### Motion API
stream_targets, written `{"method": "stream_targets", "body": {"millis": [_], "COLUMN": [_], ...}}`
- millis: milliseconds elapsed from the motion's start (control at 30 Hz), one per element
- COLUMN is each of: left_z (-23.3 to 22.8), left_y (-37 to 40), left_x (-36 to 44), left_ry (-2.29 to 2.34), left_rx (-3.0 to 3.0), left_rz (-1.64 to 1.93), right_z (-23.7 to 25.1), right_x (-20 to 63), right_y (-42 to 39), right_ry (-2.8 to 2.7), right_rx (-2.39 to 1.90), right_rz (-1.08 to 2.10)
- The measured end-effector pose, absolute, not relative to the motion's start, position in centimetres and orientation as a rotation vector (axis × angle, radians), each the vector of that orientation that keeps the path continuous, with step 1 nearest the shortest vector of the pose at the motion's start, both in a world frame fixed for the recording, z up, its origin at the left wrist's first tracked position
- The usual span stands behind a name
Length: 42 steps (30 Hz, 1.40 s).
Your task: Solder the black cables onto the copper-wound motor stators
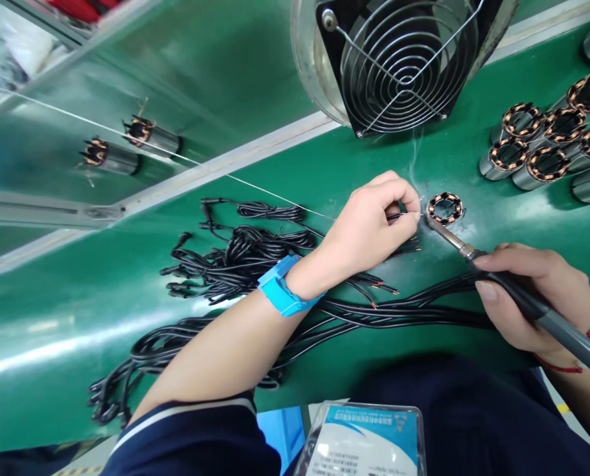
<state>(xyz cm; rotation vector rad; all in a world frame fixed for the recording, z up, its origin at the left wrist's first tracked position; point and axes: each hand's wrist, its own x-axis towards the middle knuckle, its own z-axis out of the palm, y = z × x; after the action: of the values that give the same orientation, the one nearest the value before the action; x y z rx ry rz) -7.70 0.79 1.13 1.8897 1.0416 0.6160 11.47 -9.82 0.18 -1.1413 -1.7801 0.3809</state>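
We have the left hand [369,221] closed in a pinch on a thin solder wire [186,158] and a black lead, bringing both to the rim of the stator [444,207] that stands on the green bench [67,311] just right of our fingertips. The right hand [533,294] is wrapped shut around the soldering iron [523,297], its tip touching the stator's left edge, where a wisp of smoke rises. To do this joint well, we judge that the tip should sit flat on the terminal, the solder should meet the heated joint rather than the tip, and the lead should be kept motionless until the joint sets (a blue wrist strap [285,287] sits on our left wrist). A tangle of black cables [235,254] spreads under the left forearm, finished stators [547,142] cluster at the far right, and a fan with a wire guard [404,59] stands behind the work. Two more stators [126,145] lie on the conveyor beyond the rail.
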Motion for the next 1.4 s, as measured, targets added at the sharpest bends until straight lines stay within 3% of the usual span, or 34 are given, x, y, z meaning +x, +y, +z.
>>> {"method": "stream_targets", "body": {"millis": [567, 733, 1133, 1333, 1400], "left_z": [1.4, 1.4, 1.2, 2.2, 2.7], "left_y": [0.9, 0.8, 1.0, 2.0, 2.3], "left_x": [-7.7, -7.7, -8.0, -8.9, -8.9], "left_ry": [1.031, 1.012, 1.003, 1.010, 1.025], "left_rx": [1.944, 1.979, 1.890, 1.520, 1.466], "left_rz": [0.619, 0.638, 0.609, 0.221, 0.261], "right_z": [4.5, 2.7, -0.5, -1.0, -1.0], "right_x": [10.8, 9.9, 9.3, 9.7, 9.7], "right_y": [-5.9, -4.7, -4.3, -4.1, -4.0], "right_ry": [-1.975, -1.895, -1.880, -1.913, -1.952], "right_rx": [-1.435, -1.434, -1.383, -1.347, -1.389], "right_rz": [0.410, 0.526, 0.404, 0.448, 0.455]}}
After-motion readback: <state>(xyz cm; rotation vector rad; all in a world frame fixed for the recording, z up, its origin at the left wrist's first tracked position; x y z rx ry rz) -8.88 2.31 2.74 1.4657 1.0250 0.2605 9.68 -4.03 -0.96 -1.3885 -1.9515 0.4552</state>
